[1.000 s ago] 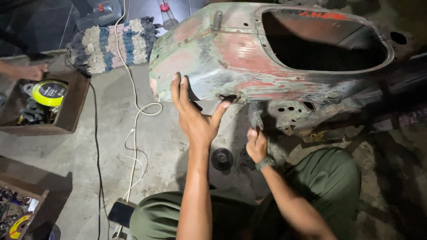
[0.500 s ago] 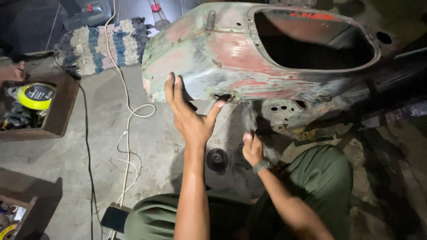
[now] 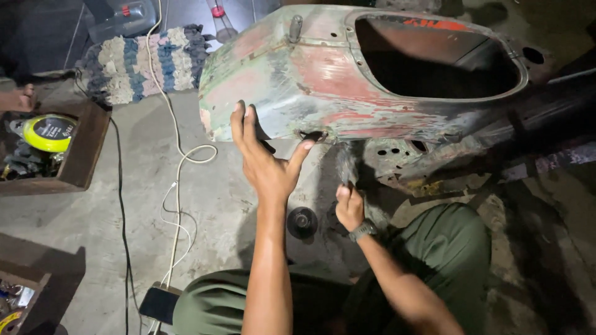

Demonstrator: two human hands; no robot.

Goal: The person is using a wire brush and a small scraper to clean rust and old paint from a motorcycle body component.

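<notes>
An old scooter body shell [image 3: 323,80] with worn green and red paint lies on the concrete in front of me. My left hand [image 3: 264,161] is pressed flat against the shell's lower edge, fingers up and thumb spread to the right. Below the shell's underside, my right hand [image 3: 349,208], with a watch on its wrist, is closed around a dark thin tool [image 3: 346,166]. The tool is blurred and reaches up to the shell's bottom edge. I am crouched, with my green trousers [image 3: 447,254] beneath my arms.
A black round disc [image 3: 302,221] lies on the floor between my arms. A white cable [image 3: 179,155] and a black cable [image 3: 121,205] run down the left. A wooden box [image 3: 87,155] holds a yellow roll [image 3: 49,132]; another person's hand [image 3: 18,99] is above it. A woven rug [image 3: 143,59] lies behind.
The view has drifted slightly. My left hand stays on the shell's edge. My right hand has stayed under the shell, and its tool now shows as a blur.
</notes>
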